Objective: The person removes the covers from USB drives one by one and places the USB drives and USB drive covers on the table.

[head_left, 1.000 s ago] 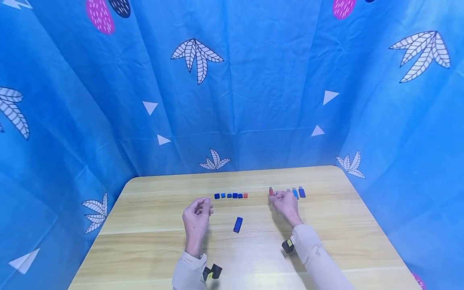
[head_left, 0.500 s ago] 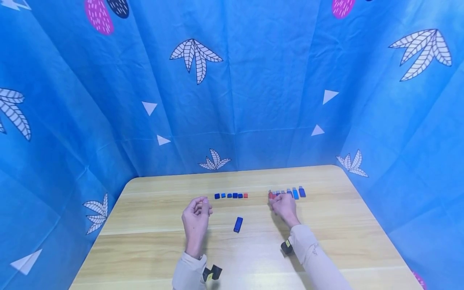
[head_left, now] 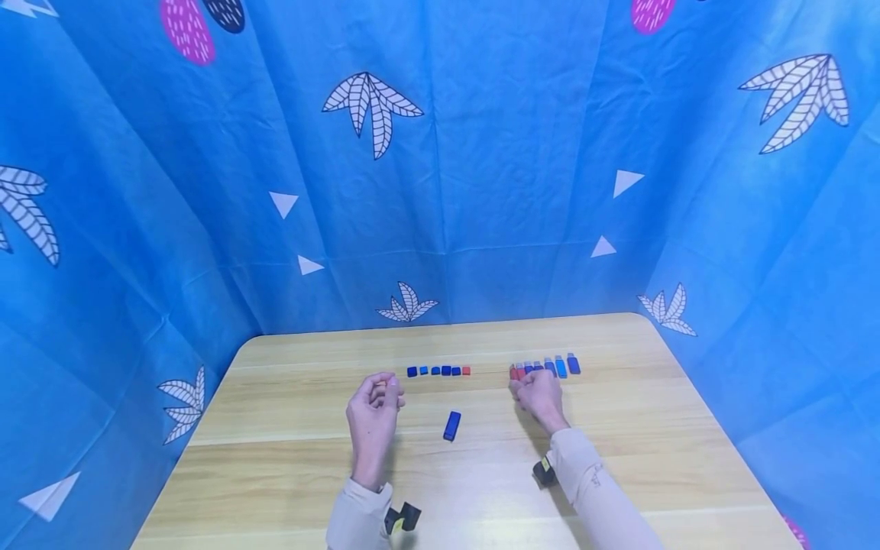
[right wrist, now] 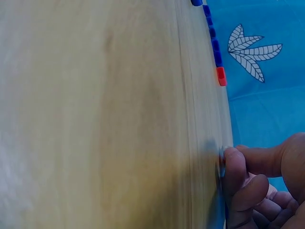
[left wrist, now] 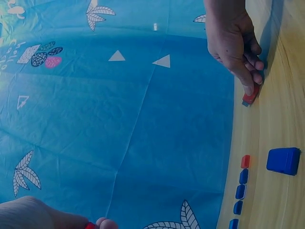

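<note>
My right hand (head_left: 539,391) pinches a red USB stick (left wrist: 251,95) at the left end of a row of USB sticks. Its metal plug points away from me, close over the table. Beside it lie another red stick (head_left: 520,372) and several blue ones, such as the light blue stick (head_left: 561,367); the fingers partly hide the row. My left hand (head_left: 374,405) is raised over the table with thumb and fingertips together. Between them shows a bit of a small red piece (left wrist: 89,225), mostly hidden by the fingers.
Several small blue caps (head_left: 446,370) and one red cap (head_left: 466,370) form a row left of the sticks. A dark blue stick-shaped piece (head_left: 451,426) lies between the hands. A blue patterned curtain (head_left: 481,191) hangs behind the wooden table (head_left: 275,428).
My right hand has shifted slightly left and lowered the red USB stick in line with the row, uncovering more of the other sticks. The left hand stays in place.
</note>
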`<state>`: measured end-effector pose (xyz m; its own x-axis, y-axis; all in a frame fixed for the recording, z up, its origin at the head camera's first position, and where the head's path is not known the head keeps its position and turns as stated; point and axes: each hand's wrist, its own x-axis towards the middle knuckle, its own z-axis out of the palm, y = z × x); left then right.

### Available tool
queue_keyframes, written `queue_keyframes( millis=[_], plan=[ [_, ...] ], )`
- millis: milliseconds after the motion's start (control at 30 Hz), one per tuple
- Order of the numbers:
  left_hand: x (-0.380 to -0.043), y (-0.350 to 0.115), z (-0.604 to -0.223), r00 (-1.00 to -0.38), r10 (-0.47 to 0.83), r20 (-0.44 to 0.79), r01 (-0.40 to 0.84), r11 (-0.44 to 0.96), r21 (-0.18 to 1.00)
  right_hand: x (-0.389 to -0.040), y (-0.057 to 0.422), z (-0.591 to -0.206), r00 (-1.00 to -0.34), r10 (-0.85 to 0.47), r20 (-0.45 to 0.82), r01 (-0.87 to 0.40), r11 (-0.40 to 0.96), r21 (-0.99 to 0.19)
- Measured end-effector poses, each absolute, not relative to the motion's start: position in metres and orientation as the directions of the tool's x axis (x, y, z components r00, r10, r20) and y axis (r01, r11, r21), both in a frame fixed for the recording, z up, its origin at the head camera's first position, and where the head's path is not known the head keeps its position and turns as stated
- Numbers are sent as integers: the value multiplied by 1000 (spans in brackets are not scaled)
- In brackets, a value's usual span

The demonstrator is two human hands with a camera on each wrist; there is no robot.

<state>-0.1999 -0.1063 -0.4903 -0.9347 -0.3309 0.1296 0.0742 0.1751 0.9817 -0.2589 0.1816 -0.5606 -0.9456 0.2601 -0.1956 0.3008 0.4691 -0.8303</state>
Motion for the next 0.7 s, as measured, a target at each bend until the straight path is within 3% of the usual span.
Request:
queue_keyframes(
  millis=[700],
  plan=[
    [-201,-107,-492,-960,-272,73,27,167,986,-257,184,-564,-939,282,-199,317,478,-819]
  ],
)
